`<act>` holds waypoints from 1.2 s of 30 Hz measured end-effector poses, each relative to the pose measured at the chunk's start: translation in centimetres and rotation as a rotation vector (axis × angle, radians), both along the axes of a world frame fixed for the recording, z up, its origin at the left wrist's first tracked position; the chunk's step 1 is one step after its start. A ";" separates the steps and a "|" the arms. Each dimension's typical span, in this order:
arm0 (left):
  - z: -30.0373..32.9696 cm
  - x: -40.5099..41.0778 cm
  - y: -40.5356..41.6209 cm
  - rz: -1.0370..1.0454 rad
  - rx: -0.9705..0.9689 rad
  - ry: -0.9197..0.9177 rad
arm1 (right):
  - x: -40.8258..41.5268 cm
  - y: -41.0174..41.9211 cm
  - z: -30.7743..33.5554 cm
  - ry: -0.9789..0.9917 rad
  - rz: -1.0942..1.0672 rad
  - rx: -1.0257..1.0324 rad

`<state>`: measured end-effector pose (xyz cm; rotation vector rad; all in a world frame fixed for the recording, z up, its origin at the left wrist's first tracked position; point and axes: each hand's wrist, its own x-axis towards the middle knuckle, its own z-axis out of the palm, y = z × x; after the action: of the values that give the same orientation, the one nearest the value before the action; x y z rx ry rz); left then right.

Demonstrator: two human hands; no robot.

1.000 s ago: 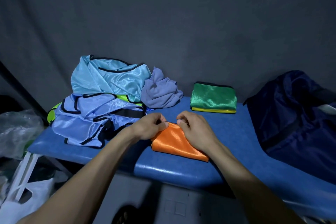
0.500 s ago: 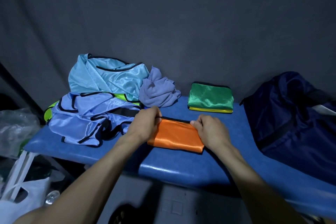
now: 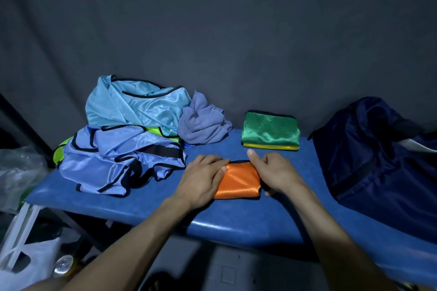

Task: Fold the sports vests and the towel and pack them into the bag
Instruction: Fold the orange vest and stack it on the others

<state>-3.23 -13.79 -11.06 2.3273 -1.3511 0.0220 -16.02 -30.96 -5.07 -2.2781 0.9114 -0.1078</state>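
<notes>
A folded orange vest lies on the blue padded bench near its front edge. My left hand presses flat on the vest's left end. My right hand grips its right end, thumb raised and fingers tucked under the fold. Behind them a folded green vest sits on a folded yellow vest. At the left lie a loose light-blue vest, a periwinkle vest and a neon-green vest, with the crumpled grey-purple towel beside them. The navy bag stands at the right.
A dark fabric wall closes off the back of the bench. Left of the bench and below it are a clear plastic bag, a white plastic bag and a metal can. The floor in front is dim.
The orange vest has been folded over into a shorter bundle. My hands, which pinched its far corners apart, have come closer together; the left now lies flat on it.
</notes>
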 end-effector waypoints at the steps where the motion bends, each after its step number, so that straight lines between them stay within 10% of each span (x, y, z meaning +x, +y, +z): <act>1: -0.1 0.0 0.0 0.000 -0.019 0.012 | -0.2 0.3 0.2 0.043 0.001 0.080; 7: -0.4 -0.1 0.2 0.008 -0.109 0.058 | -0.2 1.9 -1.5 -0.046 -0.058 -0.005; 18: -0.7 -0.1 0.0 0.036 -0.126 0.086 | -4.4 2.7 -1.5 -0.233 -0.059 0.460; 36: -0.3 -0.2 0.0 0.038 -0.022 0.011 | 0.0 1.4 -1.3 0.050 -0.085 0.037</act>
<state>-3.42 -13.78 -11.33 2.3315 -1.2943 0.0350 -16.02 -29.57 -6.35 -2.2174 1.0282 -0.0709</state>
